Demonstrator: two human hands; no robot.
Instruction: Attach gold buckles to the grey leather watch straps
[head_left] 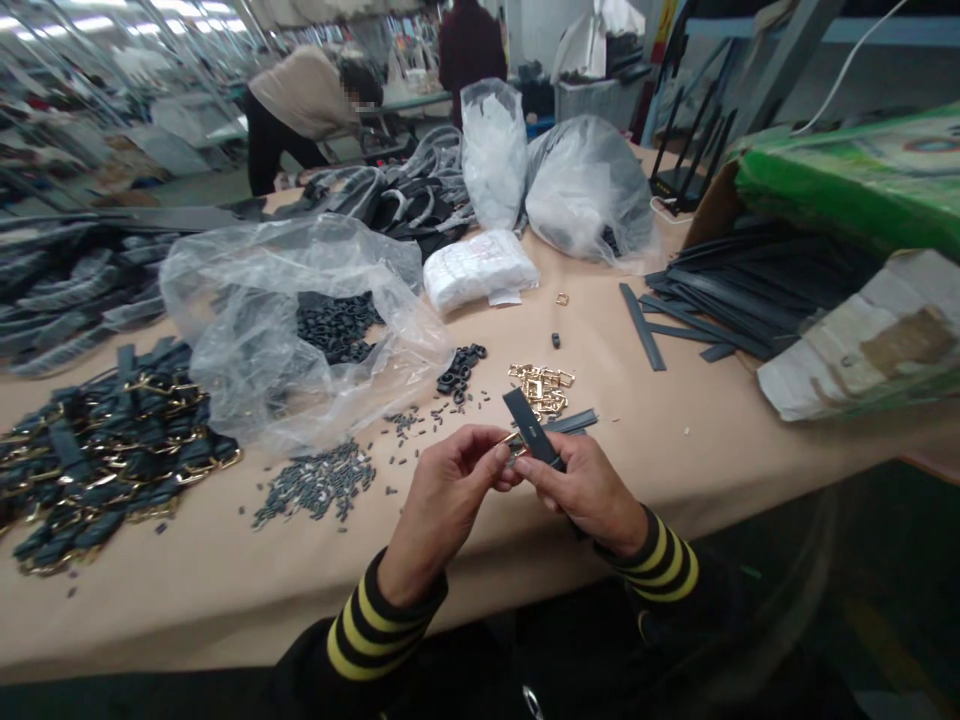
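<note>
In the middle of the head view, close above the table, my two hands meet. My left hand (459, 478) pinches a small gold buckle (514, 441) between thumb and fingers. A short dark strap (531, 428) with small holes is gripped in my right hand (596, 488), its free end pointing up and left. Strap and buckle touch or overlap; whether the strap passes through the buckle, I cannot tell. Just beyond my hands lie a heap of gold buckles (540, 390) and a few loose dark strips (576, 421).
Small dark pieces (321, 484) are scattered left of my hands. Dark loops (337, 325) fill an open plastic bag (202, 290). Straps with gold buckles (112, 440) are heaped far left. Long dark strips (742, 285) spill from a box (862, 165). One person (304, 95) bends over behind.
</note>
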